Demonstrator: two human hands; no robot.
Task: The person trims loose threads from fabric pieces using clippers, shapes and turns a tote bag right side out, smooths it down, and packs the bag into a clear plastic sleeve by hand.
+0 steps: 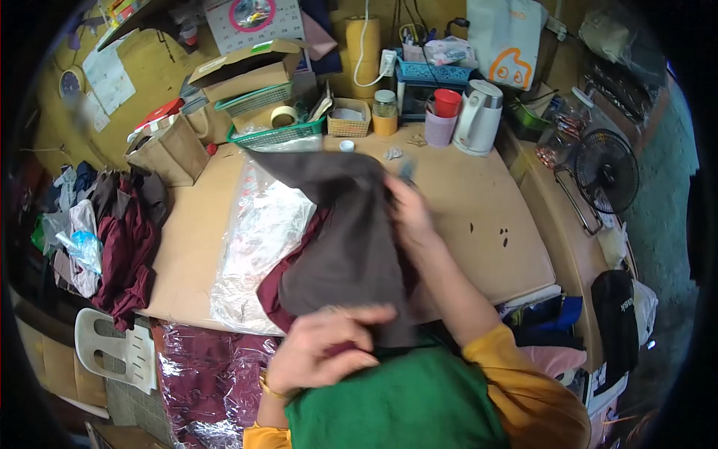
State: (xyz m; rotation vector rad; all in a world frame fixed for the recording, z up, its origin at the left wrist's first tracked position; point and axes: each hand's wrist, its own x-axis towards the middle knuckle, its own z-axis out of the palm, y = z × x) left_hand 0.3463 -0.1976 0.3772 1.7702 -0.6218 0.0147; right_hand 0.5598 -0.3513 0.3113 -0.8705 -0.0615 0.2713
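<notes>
A dark grey cloth (344, 239) with maroon parts is held up over the front of the table. My right hand (409, 209) grips its upper right edge, the fingers partly behind the fabric. At the lower edge is my left hand (325, 348), blurred, with its fingers apart and a bit of maroon showing between them; whether it holds any cloth is unclear. Clear plastic wrapping (258, 247) lies flat on the table (187, 254), to the left of the cloth and partly under it.
Baskets (280, 135), a jar (385, 112), cups (440, 123) and a white kettle (479, 118) line the back. Maroon and grey clothes (123, 239) hang at the left edge. A black fan (606, 172) stands right. A white plastic chair (116, 348) is lower left.
</notes>
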